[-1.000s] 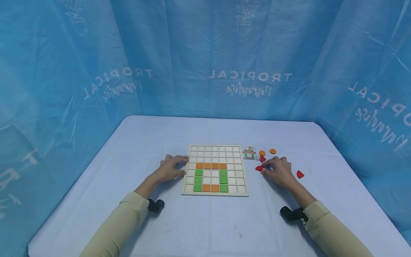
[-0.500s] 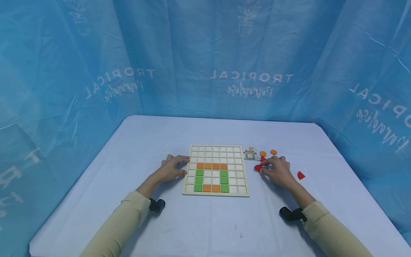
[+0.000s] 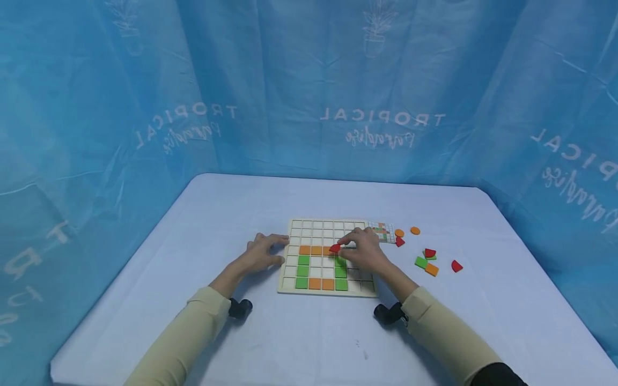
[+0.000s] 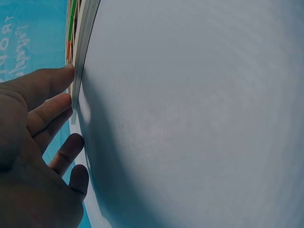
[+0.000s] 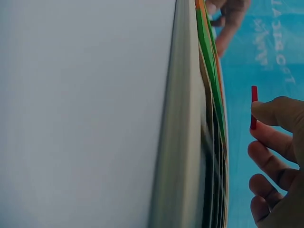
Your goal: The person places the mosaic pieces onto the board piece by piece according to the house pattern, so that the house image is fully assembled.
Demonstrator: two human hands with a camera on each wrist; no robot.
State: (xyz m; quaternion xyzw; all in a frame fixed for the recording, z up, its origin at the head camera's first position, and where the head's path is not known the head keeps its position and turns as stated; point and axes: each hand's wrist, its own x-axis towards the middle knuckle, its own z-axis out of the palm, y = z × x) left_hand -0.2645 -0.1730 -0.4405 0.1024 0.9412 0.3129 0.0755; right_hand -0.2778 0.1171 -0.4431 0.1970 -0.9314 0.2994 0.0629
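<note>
The right hand (image 3: 363,250) pinches a red piece (image 5: 253,118) above the middle of the board (image 3: 316,233); the left hand (image 3: 262,254) is spread, fingertips at the board's left edge. The piece should handle as light, stiff and smooth (wood, perhaps), best held by its thin sides. Nearly flat, its long axis seems to run between left and right edges, its tip unclear

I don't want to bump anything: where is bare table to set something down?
The table is bare between the board and the far curtain, and, marks aside, in front of the board between the sleeves. Crowded: right of the board, with card, orange discs and loose tiles; over it, the right hand.
</note>
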